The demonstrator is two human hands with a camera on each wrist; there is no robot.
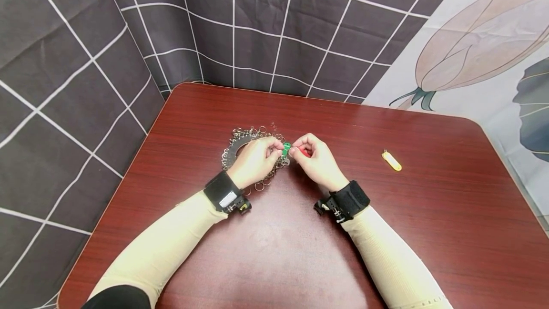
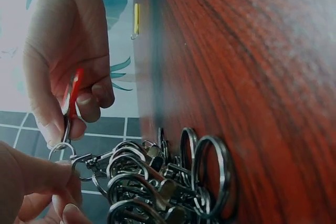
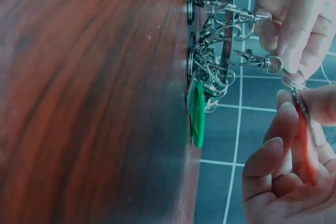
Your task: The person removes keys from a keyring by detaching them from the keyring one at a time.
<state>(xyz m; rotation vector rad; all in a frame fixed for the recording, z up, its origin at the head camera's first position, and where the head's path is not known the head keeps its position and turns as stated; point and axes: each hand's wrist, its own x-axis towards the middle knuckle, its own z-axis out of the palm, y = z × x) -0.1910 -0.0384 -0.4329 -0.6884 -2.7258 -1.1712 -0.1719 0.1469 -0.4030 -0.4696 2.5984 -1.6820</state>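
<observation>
My left hand (image 1: 254, 160) pinches a small split ring (image 2: 59, 149) on a swivel clasp (image 3: 257, 61). Facing it, my right hand (image 1: 319, 160) holds a red key tag (image 3: 307, 148) between thumb and fingers, with a narrow metal piece alongside. That metal end meets the split ring at the fingertips of both hands. The clasp hangs from a large flat dark ring (image 1: 233, 151) crowded with metal clasps and split rings, partly hidden under my left hand. A green key tag (image 3: 198, 115) hangs among them, near a silvery key (image 1: 286, 161).
A yellow key tag (image 1: 391, 160) with a small ring lies to the right on the reddish-brown table (image 1: 266, 252). Dark gridded cloth (image 1: 257, 27) hangs behind and at the left. A flower-patterned cloth (image 1: 484, 46) hangs at the right.
</observation>
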